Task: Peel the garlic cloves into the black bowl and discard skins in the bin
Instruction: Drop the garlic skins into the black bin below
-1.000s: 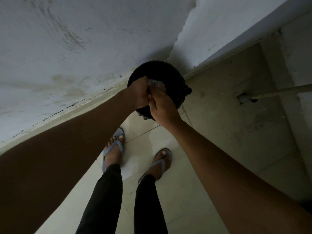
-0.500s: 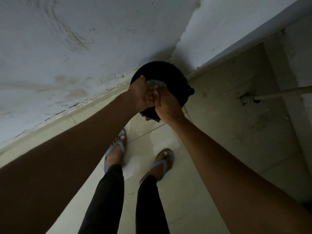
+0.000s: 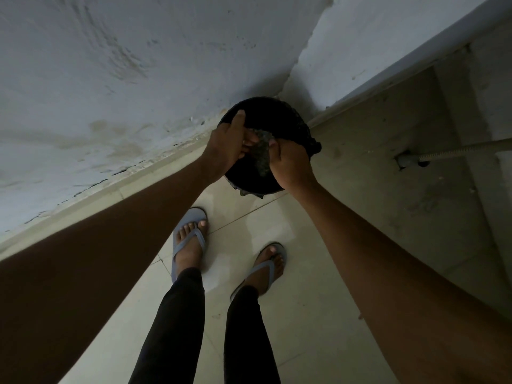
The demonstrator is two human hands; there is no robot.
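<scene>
Skins (image 3: 261,153) bunched between both my hands over the bin (image 3: 288,126); left hand (image 3: 228,145) and right hand (image 3: 291,164) fingers curl round them. Loose flakes could drift onto the floor (image 3: 304,300).

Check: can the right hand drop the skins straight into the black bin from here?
Probably yes. The right hand holds the pale clump of skins directly over the open black bin, with nothing between; the left hand is at the clump too.
</scene>
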